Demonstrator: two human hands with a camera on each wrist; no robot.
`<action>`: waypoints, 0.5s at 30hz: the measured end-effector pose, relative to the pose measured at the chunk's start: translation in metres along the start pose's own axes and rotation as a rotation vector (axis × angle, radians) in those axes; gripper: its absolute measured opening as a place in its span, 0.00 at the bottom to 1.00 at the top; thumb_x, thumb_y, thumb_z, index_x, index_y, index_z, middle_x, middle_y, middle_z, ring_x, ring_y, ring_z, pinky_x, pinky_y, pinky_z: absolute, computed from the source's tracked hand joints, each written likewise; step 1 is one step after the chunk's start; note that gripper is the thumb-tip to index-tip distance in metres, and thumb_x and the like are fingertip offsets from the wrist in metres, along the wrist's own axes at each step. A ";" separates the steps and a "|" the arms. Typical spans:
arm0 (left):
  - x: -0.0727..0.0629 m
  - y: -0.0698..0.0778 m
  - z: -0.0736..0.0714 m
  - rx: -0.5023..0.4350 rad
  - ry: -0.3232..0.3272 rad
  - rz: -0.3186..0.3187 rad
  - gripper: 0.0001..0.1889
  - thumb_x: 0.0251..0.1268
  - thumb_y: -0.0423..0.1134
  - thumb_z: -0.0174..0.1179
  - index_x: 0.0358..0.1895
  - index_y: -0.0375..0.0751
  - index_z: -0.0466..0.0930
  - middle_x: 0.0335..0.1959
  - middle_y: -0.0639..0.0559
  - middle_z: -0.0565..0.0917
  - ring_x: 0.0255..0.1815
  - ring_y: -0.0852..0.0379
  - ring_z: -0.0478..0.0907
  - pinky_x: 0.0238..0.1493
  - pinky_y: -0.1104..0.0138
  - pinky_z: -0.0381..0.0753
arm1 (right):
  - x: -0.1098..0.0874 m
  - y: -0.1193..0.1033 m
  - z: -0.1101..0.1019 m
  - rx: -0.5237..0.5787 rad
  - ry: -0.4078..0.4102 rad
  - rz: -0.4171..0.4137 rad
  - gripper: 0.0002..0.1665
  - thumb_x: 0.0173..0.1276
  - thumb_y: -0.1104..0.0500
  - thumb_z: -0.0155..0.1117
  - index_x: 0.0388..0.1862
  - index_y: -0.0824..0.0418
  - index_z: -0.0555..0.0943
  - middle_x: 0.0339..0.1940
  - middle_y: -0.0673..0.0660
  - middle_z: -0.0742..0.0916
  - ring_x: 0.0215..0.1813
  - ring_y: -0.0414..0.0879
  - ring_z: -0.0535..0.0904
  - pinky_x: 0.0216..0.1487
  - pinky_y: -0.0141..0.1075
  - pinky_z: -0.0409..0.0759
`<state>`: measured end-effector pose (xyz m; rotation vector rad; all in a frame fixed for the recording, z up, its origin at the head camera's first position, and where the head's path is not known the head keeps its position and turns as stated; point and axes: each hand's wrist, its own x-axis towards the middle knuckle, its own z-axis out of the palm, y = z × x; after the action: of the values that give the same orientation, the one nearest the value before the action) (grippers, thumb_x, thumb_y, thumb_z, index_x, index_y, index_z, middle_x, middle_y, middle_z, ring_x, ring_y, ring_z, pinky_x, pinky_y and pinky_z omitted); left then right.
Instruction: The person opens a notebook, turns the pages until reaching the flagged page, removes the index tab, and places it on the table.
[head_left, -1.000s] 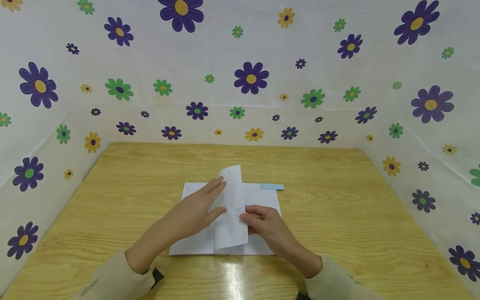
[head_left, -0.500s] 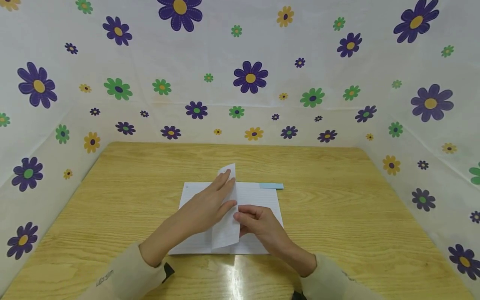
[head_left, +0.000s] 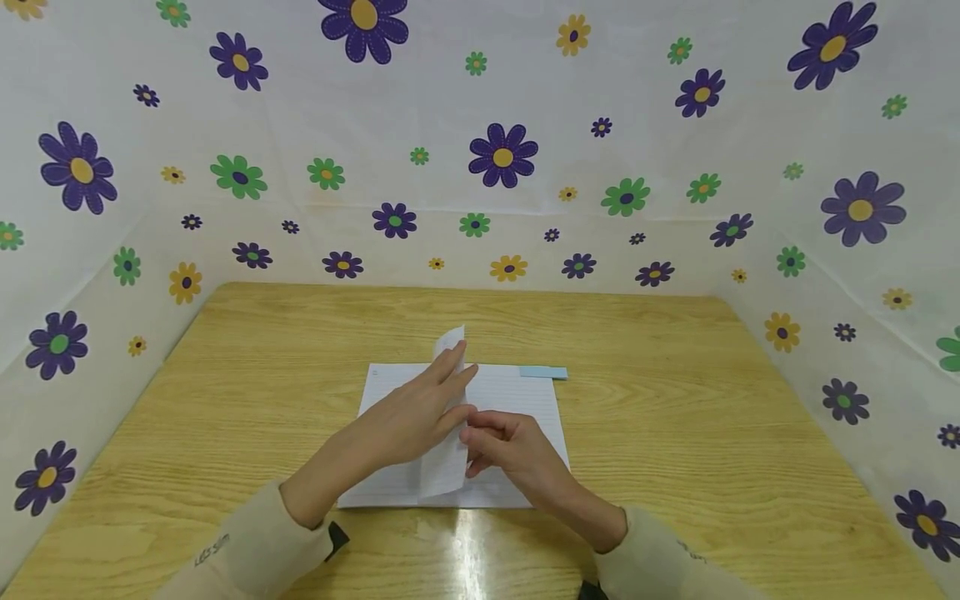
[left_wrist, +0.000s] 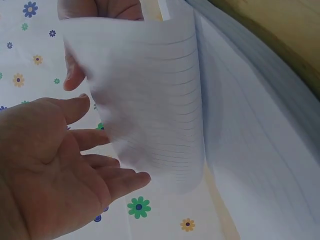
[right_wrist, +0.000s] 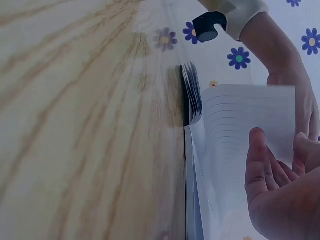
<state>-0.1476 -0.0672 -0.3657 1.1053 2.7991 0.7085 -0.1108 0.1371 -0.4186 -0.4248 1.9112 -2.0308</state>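
Note:
An open lined notebook [head_left: 517,392] lies mid-table in the head view, with one raised lined page [head_left: 444,467] standing near its middle. My left hand [head_left: 408,425] rests its straight, spread fingers along the page's left face; the fingertips pass its free edge. On the other side, my right hand [head_left: 517,454] has curled fingers at that edge, its thumb tip just at the paper. The right wrist view has these fingers [right_wrist: 256,160] against the page [right_wrist: 230,115], thumb apart from them. Whether the paper is pinched is unclear, since the page partly hides the right hand in the left wrist view.
A light blue sticky tab [head_left: 543,372] sticks out at the notebook's top right corner. The notebook lies on a wood-grain table [head_left: 712,417]. A white curtain with printed flowers [head_left: 555,100] stands around the back and sides.
The raised page has swung left and become more upright, seen more edge-on. My right hand has moved left with it. My left hand has slid right, its fingertips now reaching past the page's edge.

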 end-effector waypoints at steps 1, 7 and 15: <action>0.000 -0.001 0.000 -0.002 -0.011 -0.009 0.30 0.83 0.46 0.53 0.79 0.34 0.63 0.84 0.37 0.47 0.82 0.41 0.51 0.72 0.50 0.70 | 0.000 0.000 0.000 -0.004 0.000 0.005 0.21 0.78 0.60 0.63 0.63 0.72 0.81 0.46 0.59 0.89 0.40 0.47 0.88 0.43 0.40 0.88; -0.001 -0.009 0.003 0.014 -0.062 -0.059 0.31 0.82 0.47 0.54 0.77 0.29 0.63 0.83 0.36 0.51 0.82 0.40 0.53 0.74 0.50 0.67 | -0.002 -0.002 -0.002 -0.066 0.000 0.013 0.22 0.78 0.61 0.63 0.64 0.71 0.81 0.52 0.65 0.89 0.42 0.49 0.90 0.44 0.40 0.88; -0.017 -0.026 0.002 0.040 -0.067 -0.096 0.31 0.83 0.43 0.54 0.76 0.24 0.62 0.82 0.33 0.54 0.81 0.37 0.54 0.74 0.48 0.65 | -0.010 -0.002 -0.013 -0.177 0.066 0.023 0.23 0.78 0.59 0.64 0.63 0.74 0.80 0.55 0.68 0.88 0.49 0.54 0.88 0.48 0.40 0.87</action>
<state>-0.1512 -0.0945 -0.3804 0.9743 2.7998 0.5977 -0.1077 0.1529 -0.4170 -0.3803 2.1346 -1.8910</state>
